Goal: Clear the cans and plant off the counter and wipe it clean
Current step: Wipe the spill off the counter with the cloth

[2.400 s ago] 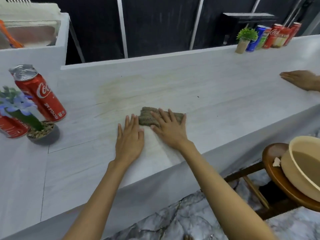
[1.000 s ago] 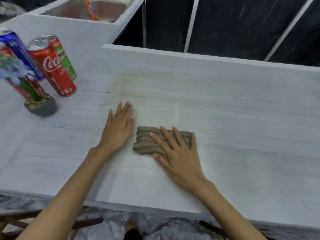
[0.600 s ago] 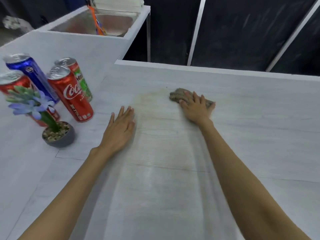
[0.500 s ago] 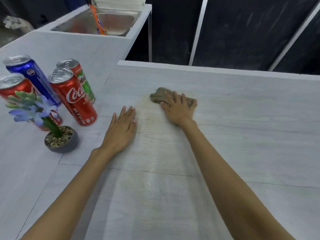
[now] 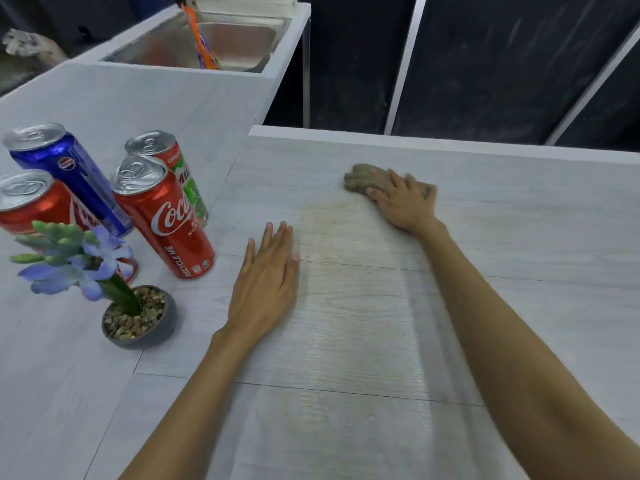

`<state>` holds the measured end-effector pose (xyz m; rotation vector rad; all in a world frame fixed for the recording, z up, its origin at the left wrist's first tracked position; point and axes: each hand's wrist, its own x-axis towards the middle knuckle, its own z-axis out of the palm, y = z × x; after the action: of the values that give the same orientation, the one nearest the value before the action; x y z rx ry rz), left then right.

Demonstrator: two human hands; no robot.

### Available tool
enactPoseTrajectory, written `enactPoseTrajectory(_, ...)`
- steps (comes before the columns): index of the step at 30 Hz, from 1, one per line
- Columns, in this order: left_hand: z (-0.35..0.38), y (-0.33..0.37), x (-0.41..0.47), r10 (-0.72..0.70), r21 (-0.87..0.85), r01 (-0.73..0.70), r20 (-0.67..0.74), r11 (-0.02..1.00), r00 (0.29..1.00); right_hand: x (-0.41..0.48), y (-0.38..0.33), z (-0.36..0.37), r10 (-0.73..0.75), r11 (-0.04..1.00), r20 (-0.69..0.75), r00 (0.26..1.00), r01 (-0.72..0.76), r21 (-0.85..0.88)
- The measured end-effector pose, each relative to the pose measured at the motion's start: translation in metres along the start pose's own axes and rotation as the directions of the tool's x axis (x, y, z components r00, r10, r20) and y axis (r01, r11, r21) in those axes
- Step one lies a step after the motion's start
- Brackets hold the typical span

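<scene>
Scanning from the left edge, I log four cans standing upright in a cluster on the desk (image 5: 519, 271). The red can (image 5: 31, 206) sits farthest left, with part of its front hidden by the plant. The blue can (image 5: 69, 174) stands just behind it. The plant (image 5: 79, 258), with purple flowers and green stems, leans left out of its grey pot (image 5: 145, 327), which is filled with pebbles and stands nearest to me. The Coca-Cola can (image 5: 166, 220) comes next, and the green-and-red can (image 5: 183, 174) stands close behind it; I cannot tell if the two touch.

Both hands are on the desk. My left hand (image 5: 266, 278) lies palm down just right of the Coca-Cola can, fingers straight and together, holding nothing. A faint yellowish stain (image 5: 332, 230) marks the surface between the hands, and a glossy band (image 5: 346, 341) runs from the near edge up toward it.

The brown cloth (image 5: 360, 180) lies bunched near the far edge of the desk. My right hand (image 5: 401, 202) rests on top of it with the arm stretched out, fingers laid over the cloth and pressing it down. The fingertips are blurred, so I cannot tell any finer detail of the grip.

At the top left, beyond a raised partition, there is a metal sink (image 5: 242, 39) with an orange object (image 5: 202, 46) standing in it.
</scene>
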<state>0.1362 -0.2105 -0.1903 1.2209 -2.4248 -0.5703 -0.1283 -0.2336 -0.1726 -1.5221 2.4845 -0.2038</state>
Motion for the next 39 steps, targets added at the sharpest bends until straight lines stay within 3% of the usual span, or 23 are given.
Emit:
enactPoseTrajectory(5,-0.001,0.0,0.002,-0.058,-0.07,0.055,-0.041,0.996,0.997,-0.026,-0.071,0.025,-0.277,0.959,0.034,0.96,0.279,-0.056)
enactPoseTrajectory(12,-0.005,0.001,0.002,-0.091,-0.177,0.084,-0.035,0.981,0.995,-0.178,-0.04,0.034,-0.478,0.877,0.067,0.876,0.48,-0.03)
enactPoseTrajectory(17,-0.015,-0.001,-0.025,-0.059,-0.233,0.06,0.009,0.971,0.998,-0.131,0.001,0.013,-0.332,0.94,0.14,0.933,0.34,-0.035)
enactPoseTrajectory(19,-0.019,-0.004,-0.045,-0.063,-0.219,0.064,0.012,0.974,0.998,-0.097,-0.011,0.011,-0.208,0.977,0.128,0.97,0.212,-0.011)
enactPoseTrajectory(21,-0.022,-0.006,-0.062,-0.064,-0.2,0.064,0.009,0.978,0.998,-0.084,-0.037,0.017,-0.173,0.984,0.107,0.979,0.176,-0.014)
enactPoseTrajectory(26,-0.026,0.003,-0.087,-0.116,-0.217,0.116,0.015,0.969,0.993,-0.161,-0.072,0.042,-0.364,0.929,0.085,0.928,0.368,-0.04)
enactPoseTrajectory(31,-0.021,0.016,-0.11,-0.131,-0.193,0.13,0.007,0.973,0.991,-0.256,-0.025,0.04,-0.457,0.886,0.084,0.886,0.461,-0.045)
enactPoseTrajectory(35,-0.015,0.029,-0.128,-0.153,-0.193,0.15,0.0,0.97,0.988,-0.225,0.022,0.025,-0.335,0.94,0.055,0.941,0.337,-0.058)
enactPoseTrajectory(39,-0.012,0.042,-0.144,-0.194,-0.21,0.187,-0.01,0.959,0.981,-0.168,0.001,0.021,-0.159,0.986,0.028,0.987,0.16,-0.04)
